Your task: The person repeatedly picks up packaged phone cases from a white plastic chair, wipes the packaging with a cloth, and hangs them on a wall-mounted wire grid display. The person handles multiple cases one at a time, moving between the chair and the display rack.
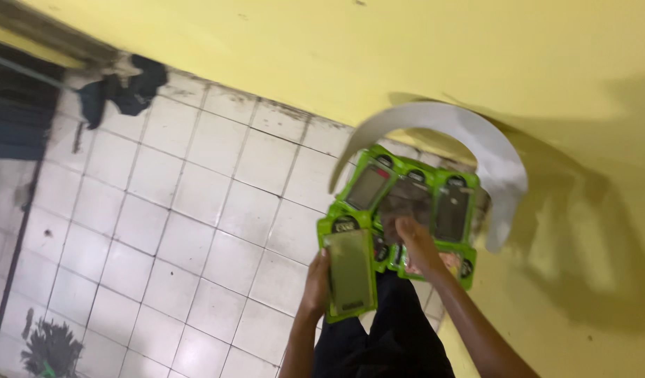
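White floor tiles (161, 224) meet a yellow wall (441, 49). Your left hand (315, 280) grasps a green phone-case package (349, 269), near and left of the packages (413, 199) hanging farther off, where your right hand (417, 245) clasps one.

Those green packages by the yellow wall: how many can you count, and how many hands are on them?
Green packages in plain view: 5 (one gripped by the left hand, three in a row above, one under the right hand)
Hands: 2 (left hand, right hand)
Total: 7; blur may hide more packages.
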